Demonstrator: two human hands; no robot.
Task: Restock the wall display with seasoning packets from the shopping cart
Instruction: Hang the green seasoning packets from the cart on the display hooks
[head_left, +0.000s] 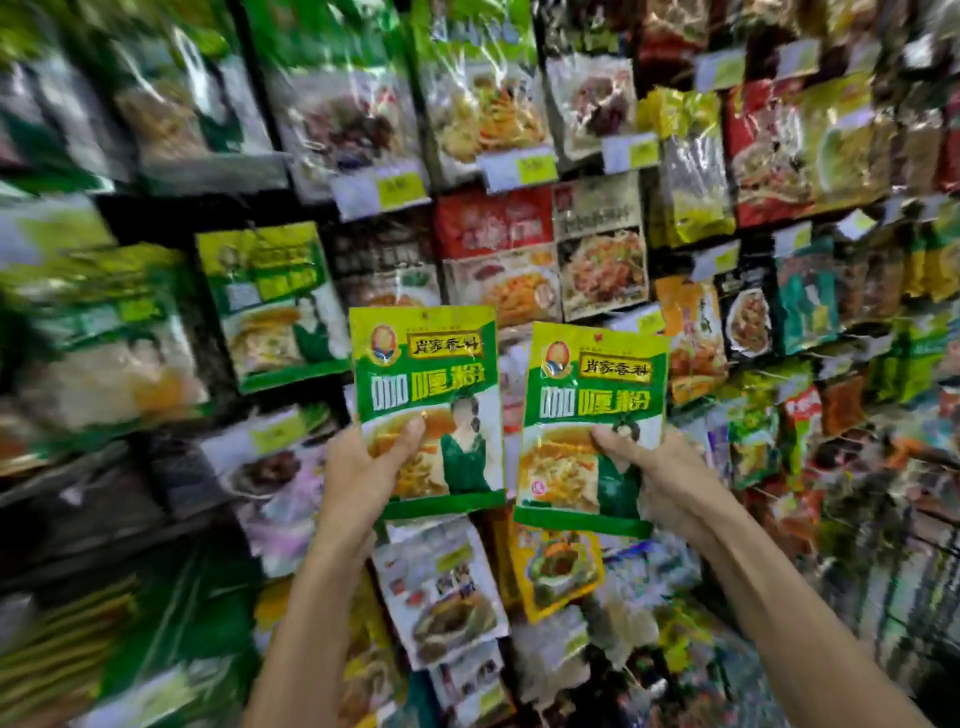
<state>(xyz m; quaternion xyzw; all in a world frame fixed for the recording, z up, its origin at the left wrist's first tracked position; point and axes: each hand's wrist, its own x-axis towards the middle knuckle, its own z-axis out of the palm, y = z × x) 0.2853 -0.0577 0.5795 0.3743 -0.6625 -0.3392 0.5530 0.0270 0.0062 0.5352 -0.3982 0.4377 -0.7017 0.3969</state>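
In the head view, the left hand (363, 467) grips one green packet (426, 384) by its lower part, thumb on the front. The right hand (660, 478) pinches a second packet (592, 410) of the same kind in the same way. Both stand upright, just beside each other, before the wall display (130, 218). The cart is not in view. Matching packets (270, 301) hang up and to the left (blurred, so no hook shows). I think it is best to hang one packet at a time, top hole first, face forward.
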